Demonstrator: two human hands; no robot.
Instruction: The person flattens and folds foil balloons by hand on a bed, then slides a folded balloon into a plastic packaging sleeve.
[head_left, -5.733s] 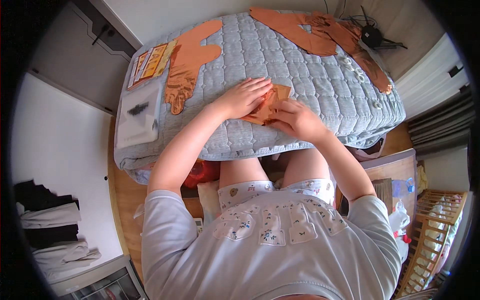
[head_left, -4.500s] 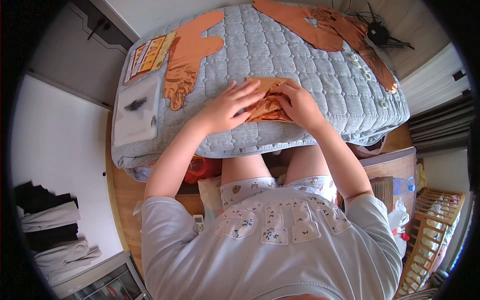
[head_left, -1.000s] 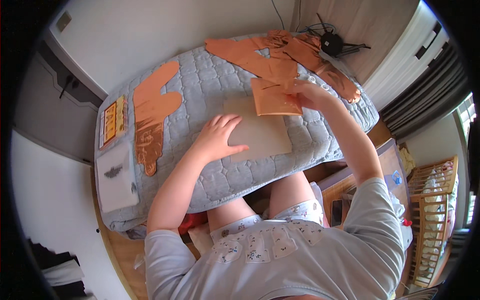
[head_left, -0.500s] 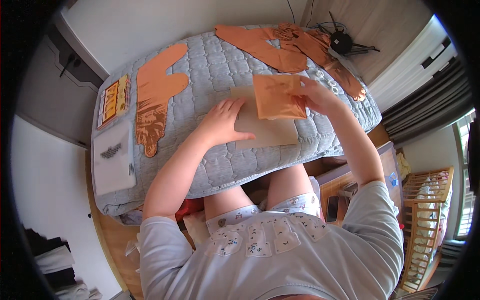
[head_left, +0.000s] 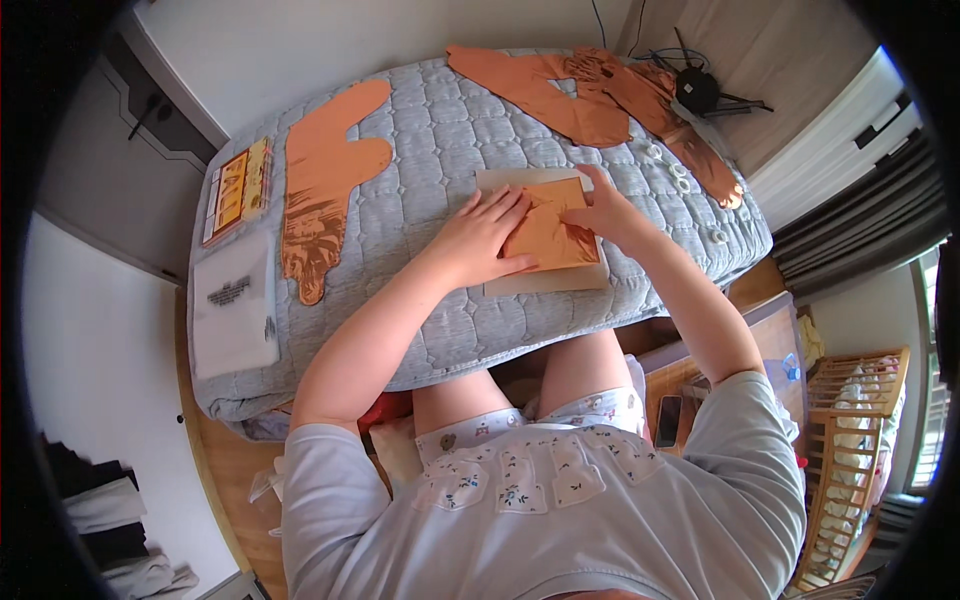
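Copper foil sheet [head_left: 550, 235] is pressed flat on beige board [head_left: 545, 280] by left hand [head_left: 480, 235], grip open. Its far edge is touched by right hand [head_left: 605, 210]; pinch cannot be told.

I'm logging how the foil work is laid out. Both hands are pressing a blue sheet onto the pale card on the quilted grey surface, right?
Not quite: the sheet is copper-orange foil, not blue. The head view shows the left hand and the right hand both flat on it, over the pale card on the quilted grey surface.
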